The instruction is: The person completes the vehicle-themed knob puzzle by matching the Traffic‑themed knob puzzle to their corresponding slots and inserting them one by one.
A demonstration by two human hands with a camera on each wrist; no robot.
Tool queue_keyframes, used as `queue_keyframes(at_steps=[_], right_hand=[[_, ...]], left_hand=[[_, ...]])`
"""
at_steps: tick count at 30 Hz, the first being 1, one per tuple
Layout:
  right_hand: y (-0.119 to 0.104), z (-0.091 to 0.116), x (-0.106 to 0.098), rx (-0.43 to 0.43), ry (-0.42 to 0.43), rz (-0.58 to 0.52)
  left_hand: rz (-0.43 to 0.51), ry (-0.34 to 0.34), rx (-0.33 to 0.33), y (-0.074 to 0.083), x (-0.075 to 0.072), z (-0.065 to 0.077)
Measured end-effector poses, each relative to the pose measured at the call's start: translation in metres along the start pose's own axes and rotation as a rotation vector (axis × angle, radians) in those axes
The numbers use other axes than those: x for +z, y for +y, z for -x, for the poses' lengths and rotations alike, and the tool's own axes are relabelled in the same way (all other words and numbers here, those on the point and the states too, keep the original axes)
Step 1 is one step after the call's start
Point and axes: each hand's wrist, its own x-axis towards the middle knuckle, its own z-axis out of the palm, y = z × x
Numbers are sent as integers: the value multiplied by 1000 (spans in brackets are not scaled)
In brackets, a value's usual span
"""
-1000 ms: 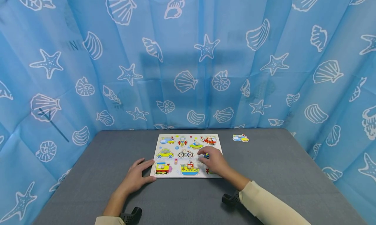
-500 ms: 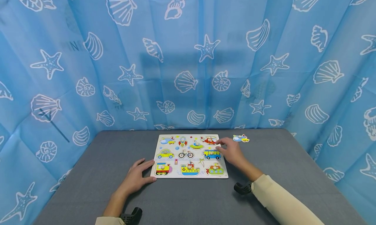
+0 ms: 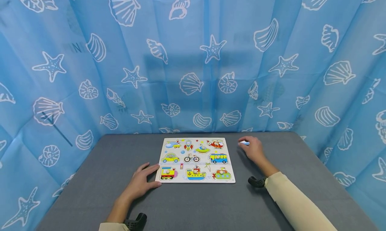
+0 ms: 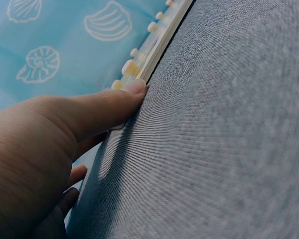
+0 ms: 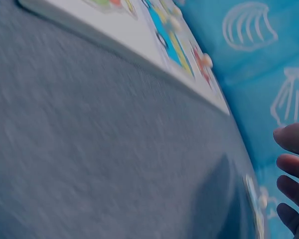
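Note:
A white puzzle board (image 3: 204, 158) with several vehicle pictures lies on the table. My left hand (image 3: 139, 183) rests at its left edge, fingers and thumb spread. In the left wrist view the thumb (image 4: 109, 107) touches the board's edge near a row of knobs. Beyond the board's right side, my right hand (image 3: 254, 150) is over a loose aeroplane puzzle piece (image 3: 245, 142), covering most of it. The right wrist view shows the piece (image 5: 254, 204) lying on the table with its knob up, and the fingers (image 5: 290, 164) held apart from it.
A grey cloth covers the table (image 3: 193, 204). Behind it hangs a blue curtain (image 3: 169, 100) printed with white shells and starfish. A wrist camera (image 3: 257, 181) sits below the right hand.
My right hand has moved right and away from me, off the board and over to the aeroplane piece, uncovering the bus and submarine pictures. My left hand has stayed at the board's edge.

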Motion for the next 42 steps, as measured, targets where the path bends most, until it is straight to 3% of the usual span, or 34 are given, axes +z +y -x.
queue_keyframes(at_steps=[19,42], right_hand=[[44,-11,-9,152,-15,37],[47,-16,-3,207,-82,163]], left_hand=[[2,-1,-12,1,1,-1],[-3,-9,-10,0,-1,0]])
